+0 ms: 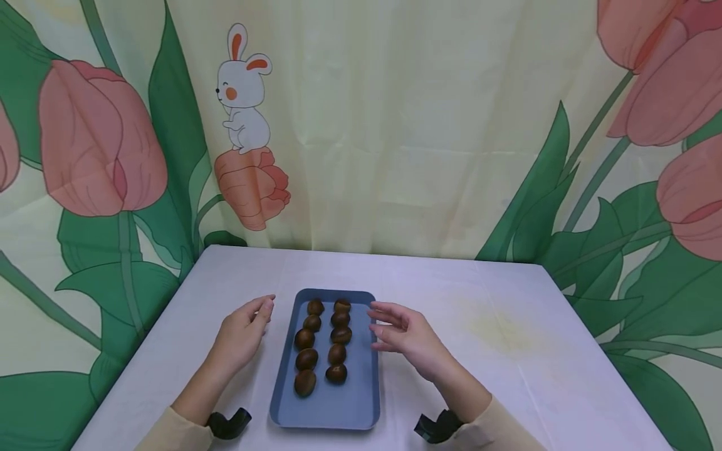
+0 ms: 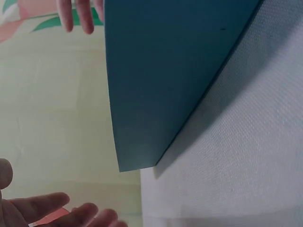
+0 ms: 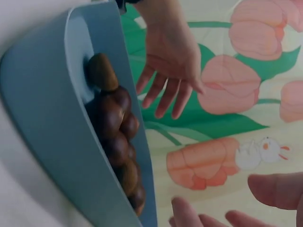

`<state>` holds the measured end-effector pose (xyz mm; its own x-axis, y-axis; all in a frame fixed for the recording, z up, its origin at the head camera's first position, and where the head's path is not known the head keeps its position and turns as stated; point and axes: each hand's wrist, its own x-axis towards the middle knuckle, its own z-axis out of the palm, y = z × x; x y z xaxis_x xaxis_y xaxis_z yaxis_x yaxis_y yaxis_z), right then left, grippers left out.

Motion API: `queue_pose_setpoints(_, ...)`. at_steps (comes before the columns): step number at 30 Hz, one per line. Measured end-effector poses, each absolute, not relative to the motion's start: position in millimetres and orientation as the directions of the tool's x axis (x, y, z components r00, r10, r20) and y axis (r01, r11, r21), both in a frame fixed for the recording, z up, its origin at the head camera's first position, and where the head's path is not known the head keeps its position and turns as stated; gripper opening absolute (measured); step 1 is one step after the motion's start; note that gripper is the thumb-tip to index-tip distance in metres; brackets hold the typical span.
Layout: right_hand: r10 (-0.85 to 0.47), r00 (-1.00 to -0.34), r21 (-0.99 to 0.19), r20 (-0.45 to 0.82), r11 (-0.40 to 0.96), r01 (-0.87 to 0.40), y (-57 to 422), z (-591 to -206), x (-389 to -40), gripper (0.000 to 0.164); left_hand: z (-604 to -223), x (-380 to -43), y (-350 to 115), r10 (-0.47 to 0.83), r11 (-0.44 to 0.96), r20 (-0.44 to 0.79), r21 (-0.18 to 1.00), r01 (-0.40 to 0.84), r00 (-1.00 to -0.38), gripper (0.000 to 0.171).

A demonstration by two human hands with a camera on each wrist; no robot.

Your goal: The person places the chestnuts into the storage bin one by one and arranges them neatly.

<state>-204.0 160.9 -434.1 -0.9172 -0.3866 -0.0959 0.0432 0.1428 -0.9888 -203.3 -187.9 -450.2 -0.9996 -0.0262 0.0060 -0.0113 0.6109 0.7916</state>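
Note:
A blue-grey rectangular tray (image 1: 324,410) lies on the table with brown chestnuts (image 1: 305,383) in two lengthwise rows, several in each. To its left, my left hand (image 1: 239,332) is held apart from the rim with straight, relaxed fingers. My right hand (image 1: 408,338) is on the other side, its spread fingertips overlapping the tray's right rim in the head view. Neither hand holds anything. The left wrist view shows the tray's outer side wall (image 2: 161,71), which hides the chestnuts. From the right wrist, the chestnuts (image 3: 111,116) appear over the rim, with the left hand (image 3: 173,56) beyond.
A white cloth covers the table (image 1: 479,376), with a faint yellowish stain (image 1: 502,329) on the right. Behind it hangs a curtain (image 1: 395,125) printed with tulips and a rabbit. Black bands (image 1: 229,425) sit at both wrists, next to beige sleeves.

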Motion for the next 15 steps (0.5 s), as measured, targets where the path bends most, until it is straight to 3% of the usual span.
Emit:
queue_pose_setpoints(4, -0.186, -0.982, -0.979, -0.008, 0.202, -0.03, 167, -436, -205, 0.052, -449, -201, -186, 0.01, 0.676, 0.078, 0.734, 0.064, -0.997, 0.067)
queue_pose_setpoints(8, -0.044, -0.995, -0.915, 0.093, 0.391, -0.102, 174, -438, -204, 0.053, -448, -199, -184, 0.026, 0.726, 0.125, 0.68, 0.105, -0.992, 0.071)
queue_pose_setpoints(15, -0.045, -0.975, -0.636, 0.217, 0.752, -0.176, 190, -441, -200, 0.071, -448, -194, -178, 0.02, 0.817, 0.212, 0.56, 0.139, -0.977, 0.073)
